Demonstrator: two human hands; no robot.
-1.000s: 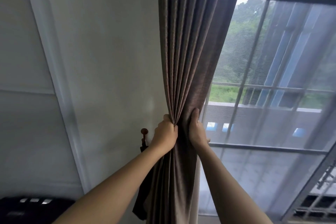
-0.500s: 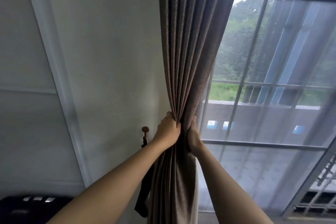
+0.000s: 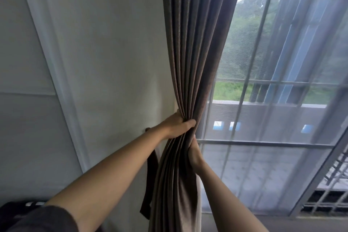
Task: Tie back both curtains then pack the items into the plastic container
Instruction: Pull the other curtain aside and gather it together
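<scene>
A brown pleated curtain (image 3: 194,43) hangs beside the window, gathered into a tight bundle at mid-height. My left hand (image 3: 178,124) grips the bundled folds from the left, thumb across the front. Just below, my right hand (image 3: 194,153) holds the bundle's right side, its fingers hidden behind the cloth. A dark tie-back strap (image 3: 150,181) dangles down the wall left of the curtain, hanging from a small hook (image 3: 147,129) mostly hidden behind my left wrist.
A sheer white curtain (image 3: 273,156) covers the window and its grey frame bars (image 3: 263,143). The white wall (image 3: 113,62) lies left of the curtain. A black object (image 3: 11,211) sits at the bottom left corner.
My left hand has closed further round the gathered folds. My right hand has slid lower and behind the bundle. The curtain is pulled tighter toward the wall.
</scene>
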